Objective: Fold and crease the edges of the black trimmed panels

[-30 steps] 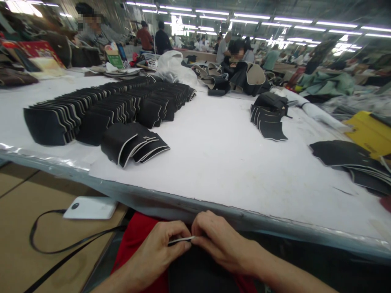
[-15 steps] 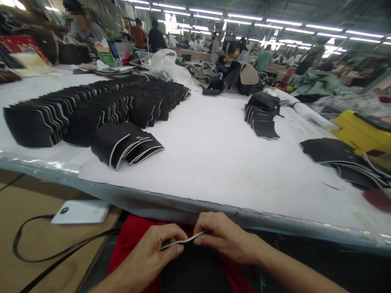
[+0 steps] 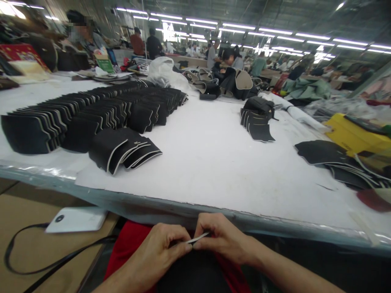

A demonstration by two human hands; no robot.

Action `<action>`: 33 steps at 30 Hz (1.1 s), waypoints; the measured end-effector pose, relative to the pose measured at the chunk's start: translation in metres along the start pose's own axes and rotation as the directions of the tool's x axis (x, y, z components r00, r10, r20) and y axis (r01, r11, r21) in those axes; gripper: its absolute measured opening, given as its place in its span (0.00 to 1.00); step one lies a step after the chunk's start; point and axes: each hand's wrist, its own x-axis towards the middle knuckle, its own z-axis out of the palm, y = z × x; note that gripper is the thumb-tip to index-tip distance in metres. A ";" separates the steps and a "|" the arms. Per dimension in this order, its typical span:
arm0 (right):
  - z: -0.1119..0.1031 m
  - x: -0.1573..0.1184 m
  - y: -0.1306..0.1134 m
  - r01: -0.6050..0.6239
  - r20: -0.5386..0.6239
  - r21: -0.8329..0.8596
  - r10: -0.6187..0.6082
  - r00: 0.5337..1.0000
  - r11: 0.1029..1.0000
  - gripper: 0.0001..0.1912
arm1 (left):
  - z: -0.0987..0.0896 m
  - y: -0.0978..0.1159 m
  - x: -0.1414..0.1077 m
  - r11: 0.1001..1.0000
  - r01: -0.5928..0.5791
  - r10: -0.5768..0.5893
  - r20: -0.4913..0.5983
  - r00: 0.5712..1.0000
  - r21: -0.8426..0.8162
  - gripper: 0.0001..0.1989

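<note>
Just below the table's front edge, my left hand (image 3: 166, 248) and my right hand (image 3: 218, 236) pinch a black sheet piece (image 3: 195, 270) by its pale upper edge. Their fingertips almost meet along that edge. The dark panel hangs over the red cloth (image 3: 130, 238) on my lap, and its lower end runs out of the picture. On the table ahead, a small fanned pile of black pieces with pale edges (image 3: 122, 148) lies to the left. Behind it, long rows of similar black pieces (image 3: 97, 108) stand stacked on edge.
More black pieces lie at the table's middle right (image 3: 258, 126) and far right (image 3: 324, 152), near a yellow case (image 3: 357, 132). A white phone (image 3: 77, 219) and a black strap (image 3: 58, 260) lie on a brown surface at left. Several people are in the background.
My left hand has slid along the pale edge toward my right hand, so less of the edge shows between them. The whole view has shifted slightly.
</note>
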 end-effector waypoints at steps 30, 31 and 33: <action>-0.016 0.135 -0.081 0.267 -0.301 0.319 -0.170 0.938 0.909 0.14 | -0.109 0.006 -0.032 0.837 -0.192 -0.245 -0.666 0.705 -0.512 0.24; -0.015 0.147 -0.083 0.251 -0.311 0.351 -0.141 0.940 0.902 0.14 | -0.116 0.009 -0.037 0.909 -0.176 -0.221 -0.796 0.564 -0.377 0.23; -0.011 0.169 -0.083 0.186 -0.344 0.411 -0.037 0.938 0.893 0.19 | -0.134 0.015 -0.047 0.999 -0.036 0.036 -0.985 0.169 0.031 0.21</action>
